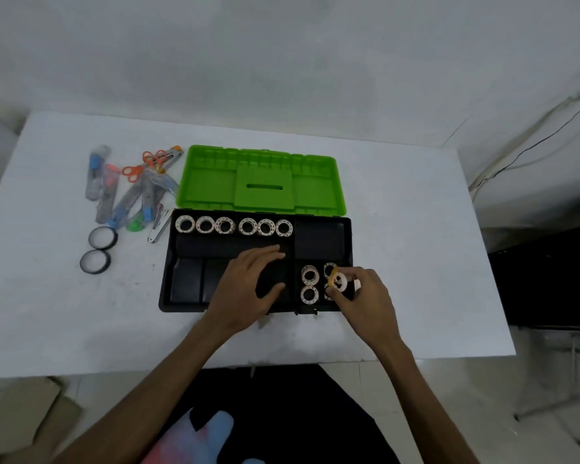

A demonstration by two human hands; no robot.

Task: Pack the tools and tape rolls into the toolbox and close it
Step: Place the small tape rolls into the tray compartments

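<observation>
A: Right hand [365, 296]?
B: Fingers curled, thumb and fingertips pinching a white tape roll [339, 281], roll tilted up on edge. It sits over the front-right compartment of the toolbox [322, 309]. Forearm comes in from lower right, wrist over the box's front rim.

A: Left hand [248, 286]?
B: Fingers straight and spread a bit, thumb out to the side, palm down. Holds nothing. It lies over the middle front compartments; cannot tell if it touches the tray. Forearm enters from lower left.

A: What's in the box?
B: Back row: six white rolls [234, 226] standing side by side. Front-right compartment: three more rolls [309, 284] visible beside the pinched one, a fourth partly hidden under it. Back-right and front-left compartments show only black floor.

A: Lid?
B: Green lid [262, 182] open, laid flat behind the black tray.

A: Still outside?
B: Left of the box on the table [416, 229]: a pile of packaged tools with orange scissors [133, 171], and two black tape rolls [99, 249] nearer the front, just beside each other.
</observation>
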